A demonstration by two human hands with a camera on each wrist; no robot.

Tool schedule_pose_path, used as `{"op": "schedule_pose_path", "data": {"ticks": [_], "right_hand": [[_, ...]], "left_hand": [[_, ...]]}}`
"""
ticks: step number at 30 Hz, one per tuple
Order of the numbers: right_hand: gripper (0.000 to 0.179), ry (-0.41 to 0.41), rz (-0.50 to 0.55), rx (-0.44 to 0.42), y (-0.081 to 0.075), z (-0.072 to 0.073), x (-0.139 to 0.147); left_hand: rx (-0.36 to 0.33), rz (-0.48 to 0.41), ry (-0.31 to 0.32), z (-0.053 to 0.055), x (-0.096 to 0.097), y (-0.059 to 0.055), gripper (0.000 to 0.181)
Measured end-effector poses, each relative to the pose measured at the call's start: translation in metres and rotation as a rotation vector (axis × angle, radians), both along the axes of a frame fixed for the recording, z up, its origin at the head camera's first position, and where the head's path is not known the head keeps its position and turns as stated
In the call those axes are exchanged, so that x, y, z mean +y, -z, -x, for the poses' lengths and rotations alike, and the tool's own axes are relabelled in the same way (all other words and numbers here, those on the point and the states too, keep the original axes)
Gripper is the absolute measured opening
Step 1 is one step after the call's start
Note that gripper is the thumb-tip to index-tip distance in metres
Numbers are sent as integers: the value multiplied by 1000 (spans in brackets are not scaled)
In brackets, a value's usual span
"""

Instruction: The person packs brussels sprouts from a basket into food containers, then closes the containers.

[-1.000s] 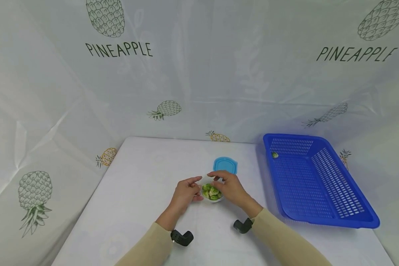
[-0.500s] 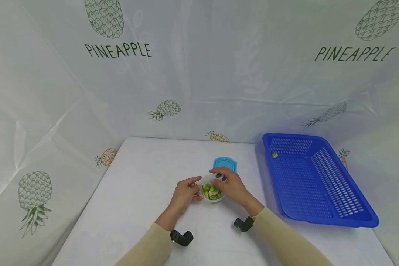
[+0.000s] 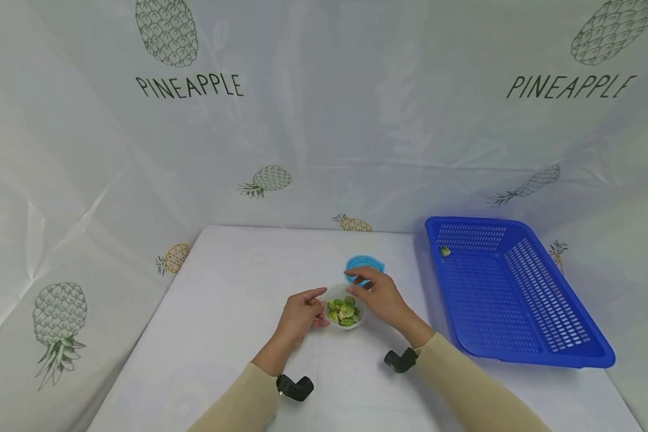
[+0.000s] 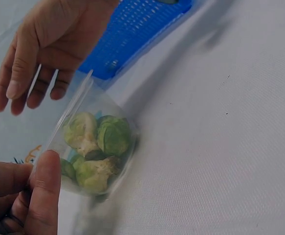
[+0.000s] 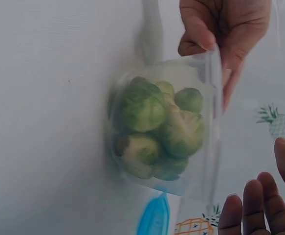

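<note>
container: we've got a small clear tub [image 3: 345, 312] of brussels sprouts [image 3: 343, 311] sitting upright on the table [image 3: 221, 312], mouth facing up, right between our two hands. It's roundish, so no real long axis that we can make out.
left hand: our left hand [image 3: 300, 312] grips the tub's near-left rim, thumb [image 4: 43, 191] pressed on the wall, the other fingers curled behind it.
right hand: our right hand [image 3: 380, 297] hovers just past the far-right edge of the tub, fingers [image 4: 22, 73] loosely spread and a bit bent, holding nothing. Fingertips are over the near edge of the lid; we can't tell if they touch it.
lid: blue lid [image 3: 364, 264] lies flat just beyond our right fingers.
basket: blue basket [image 3: 518, 300] well off to the right of our right hand, with one loose sprout [image 3: 445, 251] in its far corner.
</note>
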State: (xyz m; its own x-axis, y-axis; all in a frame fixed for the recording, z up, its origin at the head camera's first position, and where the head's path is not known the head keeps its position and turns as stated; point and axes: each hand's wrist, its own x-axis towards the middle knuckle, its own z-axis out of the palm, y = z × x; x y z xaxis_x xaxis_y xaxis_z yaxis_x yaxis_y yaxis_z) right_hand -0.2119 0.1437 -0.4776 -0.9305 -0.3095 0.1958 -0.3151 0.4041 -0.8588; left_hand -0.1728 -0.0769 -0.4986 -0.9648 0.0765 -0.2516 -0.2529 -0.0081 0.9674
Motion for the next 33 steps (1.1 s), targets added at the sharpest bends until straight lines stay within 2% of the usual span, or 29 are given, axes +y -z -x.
{"op": "schedule_pose_path", "data": {"ticks": [6,11,22,27,33], "right_hand": [[37,83,19,0,-21,2,12],[37,131,31,46,-41,7,29],[42,217,-91,41,-92,20,88],[46,224,-157,30,-103,27,121],[52,214,-206,14,-105,34,155]], "left_hand": [[-18,-2,-8,3,0,5,45],[-15,-2,-10,3,0,6,46],[4,2,-6,2,0,6,44],[6,4,-10,1,0,4,44],[5,7,-8,1,0,5,44]]}}
